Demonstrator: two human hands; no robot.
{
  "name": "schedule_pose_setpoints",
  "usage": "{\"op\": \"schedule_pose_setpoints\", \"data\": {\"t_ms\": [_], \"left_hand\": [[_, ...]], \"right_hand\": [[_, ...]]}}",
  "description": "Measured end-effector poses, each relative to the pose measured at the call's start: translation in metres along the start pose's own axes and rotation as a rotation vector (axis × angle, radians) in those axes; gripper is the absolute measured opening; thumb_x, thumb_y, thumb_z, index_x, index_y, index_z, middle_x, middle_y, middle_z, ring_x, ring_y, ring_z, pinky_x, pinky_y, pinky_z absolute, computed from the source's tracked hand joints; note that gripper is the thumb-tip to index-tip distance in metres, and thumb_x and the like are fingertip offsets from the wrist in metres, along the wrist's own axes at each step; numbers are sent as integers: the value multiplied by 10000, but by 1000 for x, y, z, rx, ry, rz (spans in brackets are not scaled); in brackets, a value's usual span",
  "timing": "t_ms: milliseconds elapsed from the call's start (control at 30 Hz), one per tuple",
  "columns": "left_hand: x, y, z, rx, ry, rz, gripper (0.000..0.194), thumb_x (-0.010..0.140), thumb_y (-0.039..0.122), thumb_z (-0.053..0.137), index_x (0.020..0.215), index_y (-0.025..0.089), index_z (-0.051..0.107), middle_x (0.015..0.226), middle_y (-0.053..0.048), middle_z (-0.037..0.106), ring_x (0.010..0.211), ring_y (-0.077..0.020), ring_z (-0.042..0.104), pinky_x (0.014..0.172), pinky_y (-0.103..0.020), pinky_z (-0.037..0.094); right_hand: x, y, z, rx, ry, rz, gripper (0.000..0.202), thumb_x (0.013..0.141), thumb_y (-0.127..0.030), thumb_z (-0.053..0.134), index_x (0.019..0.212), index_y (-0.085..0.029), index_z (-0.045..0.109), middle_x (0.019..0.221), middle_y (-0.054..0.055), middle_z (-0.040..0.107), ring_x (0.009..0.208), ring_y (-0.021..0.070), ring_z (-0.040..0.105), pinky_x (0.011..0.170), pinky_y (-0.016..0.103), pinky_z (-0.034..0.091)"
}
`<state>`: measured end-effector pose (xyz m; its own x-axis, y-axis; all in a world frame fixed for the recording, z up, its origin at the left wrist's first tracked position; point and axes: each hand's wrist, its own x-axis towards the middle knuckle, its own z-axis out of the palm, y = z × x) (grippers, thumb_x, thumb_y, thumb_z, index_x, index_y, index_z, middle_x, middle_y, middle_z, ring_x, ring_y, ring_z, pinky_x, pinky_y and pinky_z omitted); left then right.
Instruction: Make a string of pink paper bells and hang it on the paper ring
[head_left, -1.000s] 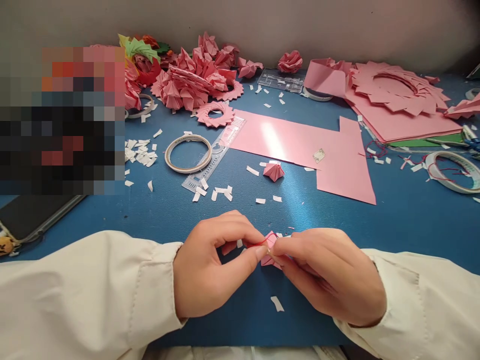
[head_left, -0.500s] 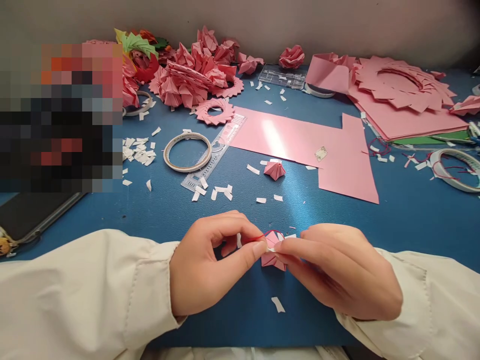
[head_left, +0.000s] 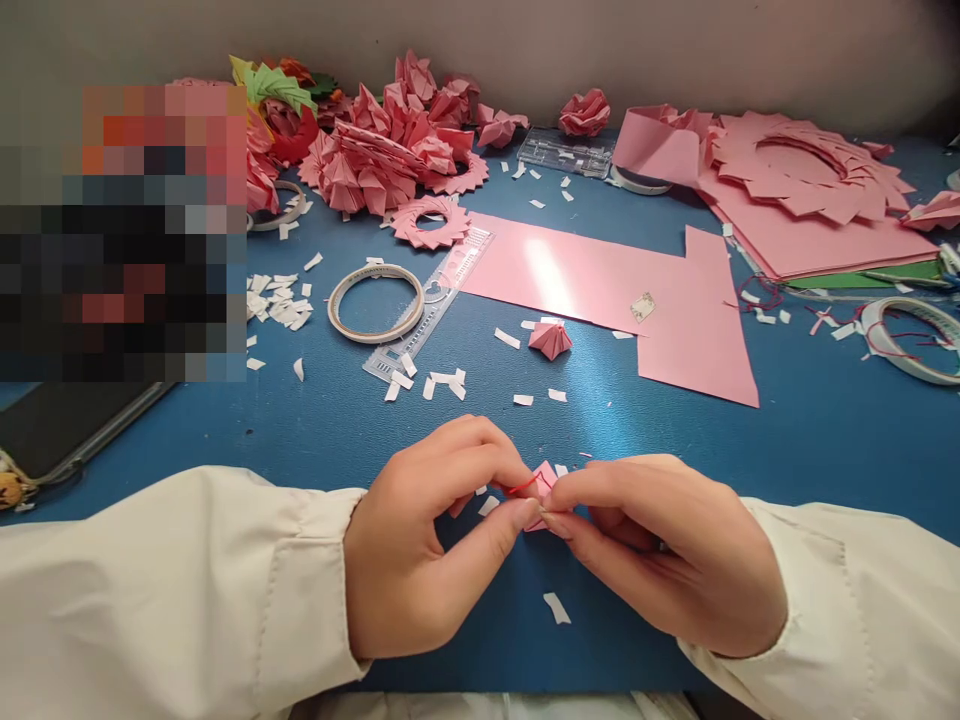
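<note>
Fingertips of both hands meet over a small folded pink paper piece (head_left: pixel 541 482), which shows partly between and behind them. My left hand (head_left: pixel 439 530) is closed in a pinch on a red thread (head_left: pixel 525 486) that loops across the pink piece. Opposite it, my right hand (head_left: pixel 667 540) is closed too, thumb and forefinger pressed together near the thread. What its fingertips hold is hidden. White paper scraps (head_left: pixel 488 506) lie beside the pink piece. Farther back stands a small pleated pink paper cone (head_left: pixel 550 341).
Beyond my hands lie a tape roll (head_left: pixel 376 304), a clear ruler (head_left: pixel 397 352) and a cut pink sheet (head_left: pixel 585 270). Folded pink paper flowers (head_left: pixel 367 165) are heaped along the wall. At right are a pink paper ring (head_left: pixel 810 165) and another tape roll (head_left: pixel 915 340). A phone (head_left: pixel 82 430) lies left.
My fingertips have come closer together, and the white bit between them no longer shows. My right hand has turned slightly and covers more of the pink piece.
</note>
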<state>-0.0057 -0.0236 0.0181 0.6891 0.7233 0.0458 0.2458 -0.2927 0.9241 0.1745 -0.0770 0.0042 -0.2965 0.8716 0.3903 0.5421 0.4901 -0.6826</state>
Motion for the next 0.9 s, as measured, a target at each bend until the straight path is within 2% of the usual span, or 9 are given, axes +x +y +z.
{"op": "schedule_pose_setpoints", "data": {"t_ms": [233,400,500,600,767,900], "left_hand": [[-2,2,2,-24,7,35,139,832,92,467,791,166,577,751,-7,531,631,-91,448,544,-195,373],[-2,1,3,-45,4,34,140,834,87,452,772,163,551,758,-6,521,641,-88,442,536,-183,363],[-1,2,3,-59,-8,-12,140,837,101,453,748,165,539,740,-1,512,606,-89,415,531,-195,357],[1,3,2,-119,-21,-50,157,849,126,455,717,165,529,714,3,512,614,-94,427,543,-209,359],[2,4,0,-132,-14,-57,160,857,140,471,718,161,547,714,6,529,638,-96,457,583,-227,370],[0,3,-3,-77,-6,-25,144,869,138,452,750,159,532,719,5,512,653,-101,451,580,-236,364]], "right_hand": [[-2,-2,-5,-177,-85,-150,134,934,-145,374,932,-178,504,551,-33,536,478,89,434,470,219,356],[-5,1,-10,-273,-156,-230,135,923,-111,383,978,-171,490,535,-46,452,477,98,370,461,239,301],[-5,1,-12,-286,-180,-272,163,924,-95,361,1006,-155,488,549,-42,456,485,100,379,463,246,295],[-5,0,-12,-313,-132,-263,156,917,-88,381,1001,-150,498,574,-29,488,513,105,414,493,255,318],[-2,3,-12,-265,-121,-263,104,896,-87,438,949,-144,507,516,-48,473,451,95,346,446,263,237],[-3,5,-10,-205,-123,-184,120,895,-171,482,1012,-149,498,592,-22,563,475,95,421,471,259,301]]}}
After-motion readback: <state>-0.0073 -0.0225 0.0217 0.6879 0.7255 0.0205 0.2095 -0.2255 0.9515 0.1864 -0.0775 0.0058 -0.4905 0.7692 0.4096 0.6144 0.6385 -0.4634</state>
